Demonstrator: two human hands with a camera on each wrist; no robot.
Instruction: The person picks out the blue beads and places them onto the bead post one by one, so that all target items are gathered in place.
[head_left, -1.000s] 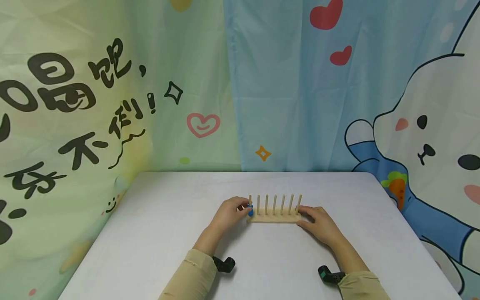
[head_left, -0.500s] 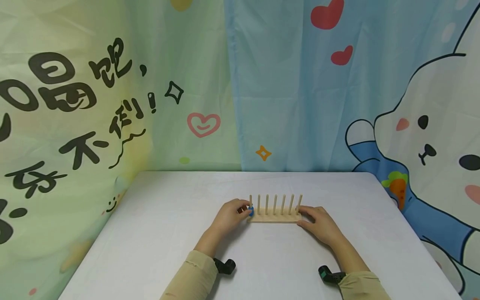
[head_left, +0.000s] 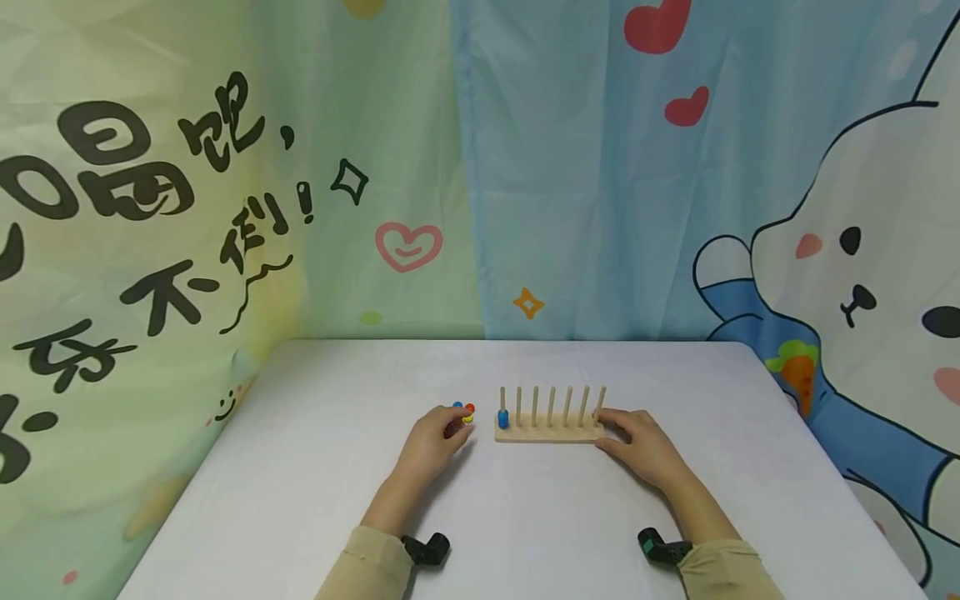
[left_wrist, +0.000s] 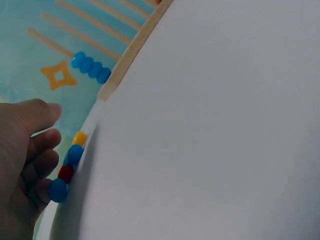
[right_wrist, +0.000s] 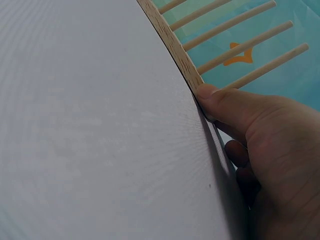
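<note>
A wooden peg rack (head_left: 551, 434) with a row of upright pegs stands mid-table. On its leftmost peg sits a stack of several blue beads (left_wrist: 91, 68). My left hand (head_left: 432, 440) is left of the rack, at a small group of loose beads (head_left: 468, 409) in blue, red and yellow. In the left wrist view its thumb is apart from the curled fingers, and the loose beads (left_wrist: 66, 174) lie just beyond the fingertips. My right hand (head_left: 637, 442) holds the rack's right end, the thumb (right_wrist: 209, 95) on the front edge; its other fingers are partly hidden.
A white table (head_left: 555, 517) carries everything. Behind it hangs a printed cloth (head_left: 540, 167) with hearts, lettering and a cartoon animal. A black wrist device (head_left: 426, 550) is on the left wrist and another wrist device (head_left: 663, 547) on the right.
My left hand has let go of the blue beads at the leftmost peg and moved left to the loose beads, which now show. The right hand stays at the rack's end.
</note>
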